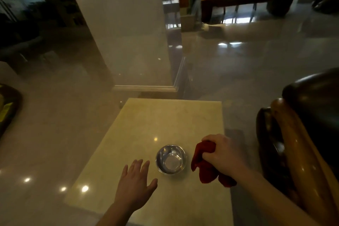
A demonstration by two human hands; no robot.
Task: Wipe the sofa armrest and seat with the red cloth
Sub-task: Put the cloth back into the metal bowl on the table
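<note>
My right hand (222, 154) grips the bunched red cloth (205, 167), which hangs below my fist just above the pale stone table (146, 121). The cloth is right of a small steel bowl (171, 159) holding clear water. Flat and spread, my left hand (136, 181) hovers over the table just left of the bowl, holding nothing. The sofa's glossy wooden armrest (293, 143) runs along the right edge of the view, with dark leather (315, 101) behind it. The seat is out of view.
A wide pillar (124, 33) with a base moulding stands beyond the table. Shiny floor (256, 69) surrounds everything. A dark tray-like object (7, 108) sits at the left edge, and a long dark bench (247, 0) stands far back.
</note>
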